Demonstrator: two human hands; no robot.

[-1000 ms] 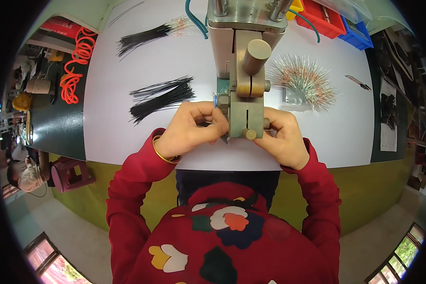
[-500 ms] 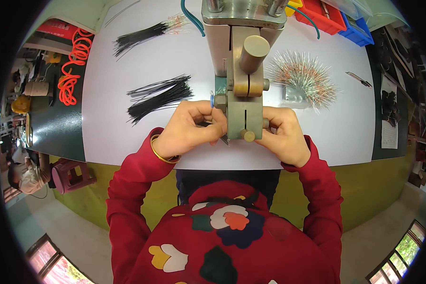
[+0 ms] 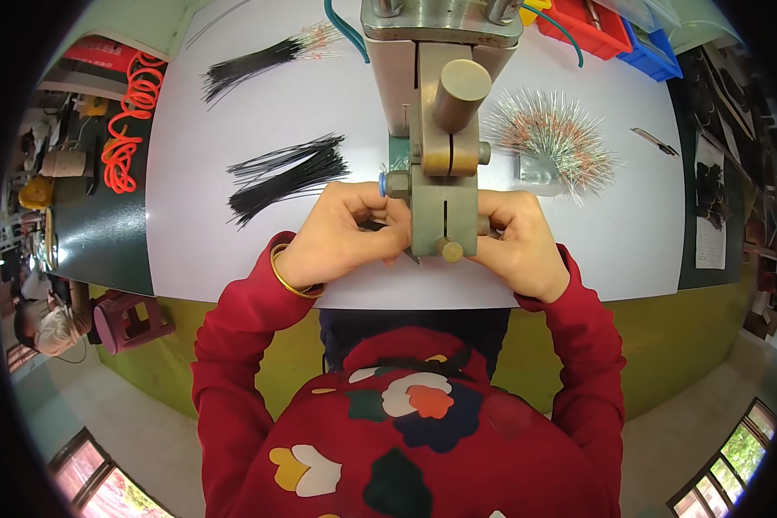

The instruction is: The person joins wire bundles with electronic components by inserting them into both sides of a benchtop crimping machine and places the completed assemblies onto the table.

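The left hand (image 3: 350,224) pinches some thin dark strands (image 3: 373,225) between thumb and fingers, just beside the grey metal machine head (image 3: 445,203). The right hand (image 3: 522,246) is on the other side of it, thumb and fingers bent towards each other; the metal hides the tips, so I am not able to say whether they grip something. The two hands are apart, probably because fine strands need guiding from both sides.

All this is near the front edge of the smooth white table (image 3: 190,216), at its middle. Towards the left edge lies a loose bundle of straight black strands (image 3: 298,177), perhaps kept within easy reach of the left hand. Near the far left corner is a black bundle with pale and orange ends (image 3: 250,67). Towards the right edge, a bristly fan of silvery, orange-flecked leads (image 3: 552,129) spreads beside a shiny grey block (image 3: 537,174).
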